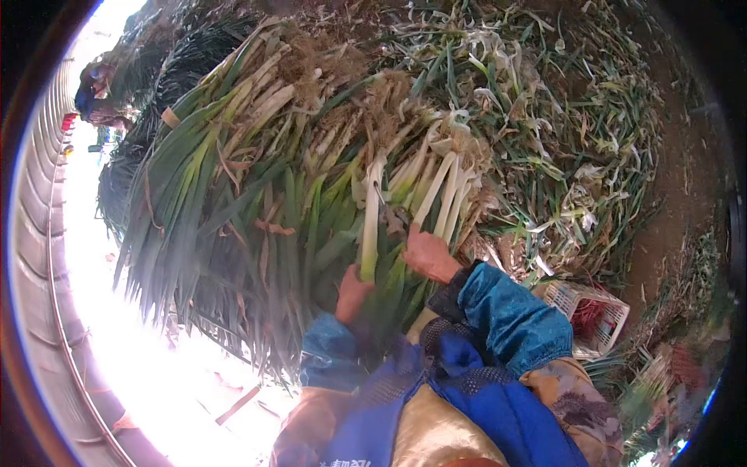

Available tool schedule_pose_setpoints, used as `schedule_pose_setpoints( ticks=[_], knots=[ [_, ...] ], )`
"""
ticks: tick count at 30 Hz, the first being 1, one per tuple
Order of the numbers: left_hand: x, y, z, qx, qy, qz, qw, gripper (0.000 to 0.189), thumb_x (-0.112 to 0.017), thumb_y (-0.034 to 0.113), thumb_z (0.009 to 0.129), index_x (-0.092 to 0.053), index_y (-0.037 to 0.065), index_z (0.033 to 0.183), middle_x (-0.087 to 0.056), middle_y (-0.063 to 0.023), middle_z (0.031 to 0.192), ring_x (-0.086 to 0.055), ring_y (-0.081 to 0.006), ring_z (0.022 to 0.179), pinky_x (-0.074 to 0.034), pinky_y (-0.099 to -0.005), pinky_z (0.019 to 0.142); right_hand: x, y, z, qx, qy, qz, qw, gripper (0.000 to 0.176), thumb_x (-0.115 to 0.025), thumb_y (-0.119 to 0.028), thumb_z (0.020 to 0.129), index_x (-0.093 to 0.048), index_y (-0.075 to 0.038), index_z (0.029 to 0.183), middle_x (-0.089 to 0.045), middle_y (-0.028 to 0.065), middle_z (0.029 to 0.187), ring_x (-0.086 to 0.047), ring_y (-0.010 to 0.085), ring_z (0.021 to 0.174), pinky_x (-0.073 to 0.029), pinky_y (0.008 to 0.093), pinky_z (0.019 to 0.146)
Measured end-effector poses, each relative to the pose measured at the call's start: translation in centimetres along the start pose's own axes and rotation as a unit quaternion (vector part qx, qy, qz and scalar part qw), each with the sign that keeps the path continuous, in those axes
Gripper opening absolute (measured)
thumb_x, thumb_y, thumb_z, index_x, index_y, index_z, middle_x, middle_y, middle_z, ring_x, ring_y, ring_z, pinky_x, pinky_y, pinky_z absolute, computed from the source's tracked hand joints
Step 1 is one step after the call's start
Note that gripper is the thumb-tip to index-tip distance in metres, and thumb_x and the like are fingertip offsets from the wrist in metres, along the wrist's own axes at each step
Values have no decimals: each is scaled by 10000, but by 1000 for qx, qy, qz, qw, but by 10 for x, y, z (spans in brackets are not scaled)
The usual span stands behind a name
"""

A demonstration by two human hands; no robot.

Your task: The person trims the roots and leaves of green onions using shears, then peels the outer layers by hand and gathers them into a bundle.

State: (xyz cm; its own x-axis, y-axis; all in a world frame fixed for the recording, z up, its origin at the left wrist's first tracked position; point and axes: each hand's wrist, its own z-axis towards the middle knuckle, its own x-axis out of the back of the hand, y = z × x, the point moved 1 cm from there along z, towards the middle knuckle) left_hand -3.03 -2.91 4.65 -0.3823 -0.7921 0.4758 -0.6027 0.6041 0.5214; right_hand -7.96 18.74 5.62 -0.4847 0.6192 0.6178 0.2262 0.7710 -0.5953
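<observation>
My left hand (354, 294) is wrapped round the lower, green part of a leek (371, 226). Its pale stalk points up and away from me, with the roots at the far end. Just to the right, my right hand (429, 255) is closed, knuckles up, beside several white leek stalks (446, 191). A dark, narrow piece and a thin greyish edge show between this hand and the held leek; I cannot tell what the hand grips. Under and around both hands lies a thick pile of leeks (288, 194), roots away from me, green leaves toward me.
Stripped leaves and peelings (560, 140) cover the ground at the right. A white plastic basket (620, 323) with red strings (589, 319) inside stands near my right elbow. Another person (97, 93) is at the far left, near a ribbed wall (39, 233).
</observation>
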Motion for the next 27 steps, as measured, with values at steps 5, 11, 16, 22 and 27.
schedule_pose_setpoints(
  ticks=[5, 11, 16, 22, 27],
  knots=[
    [-1, 4, -6, 18, 6, 46, 999, 529, -662, 142, 607, -537, -28, 1093, -624, -182, 921, -614, -278, 859, -475, -354, 738, -33, 29, 46, 140, 57, -19, 988, 239, -554, -192, 744, -505, 23, 836, -568, 218, 853, -573, 396, 764, -461, 473, 597],
    [7, -1, 13, -63, -9, 13, 998, 498, -658, 156, 624, -572, -31, 1077, -631, -172, 882, -607, -262, 810, -465, -348, 716, -14, 18, 64, 186, 132, -59, 972, 154, -553, -135, 739, -571, 3, 804, -546, 189, 783, -573, 386, 747, -466, 473, 613],
    [42, 66, -16, -110, -36, -35, 993, 484, -635, 142, 626, -570, -39, 1069, -631, -170, 889, -597, -262, 775, -448, -359, 698, 23, 2, 14, 73, -22, 14, 997, 402, -582, -247, 730, -494, 94, 924, -574, 300, 822, -562, 452, 805, -435, 517, 686],
    [40, 112, 26, -195, 6, 11, 981, 585, -624, 157, 650, -474, -12, 1189, -607, -215, 846, -589, -335, 774, -452, -374, 697, 47, -3, -44, -8, -16, 78, 997, 467, -592, -271, 734, -444, 87, 996, -570, 313, 784, -570, 453, 787, -445, 509, 664],
    [0, 85, 45, -145, 71, 164, 973, 556, -607, 182, 705, -408, 54, 1209, -597, -235, 893, -574, -408, 837, -458, -464, 699, 42, 20, -80, 11, 35, 64, 997, 587, -594, -292, 787, -363, 56, 1199, -575, 305, 861, -562, 458, 835, -464, 494, 719]
  ],
)
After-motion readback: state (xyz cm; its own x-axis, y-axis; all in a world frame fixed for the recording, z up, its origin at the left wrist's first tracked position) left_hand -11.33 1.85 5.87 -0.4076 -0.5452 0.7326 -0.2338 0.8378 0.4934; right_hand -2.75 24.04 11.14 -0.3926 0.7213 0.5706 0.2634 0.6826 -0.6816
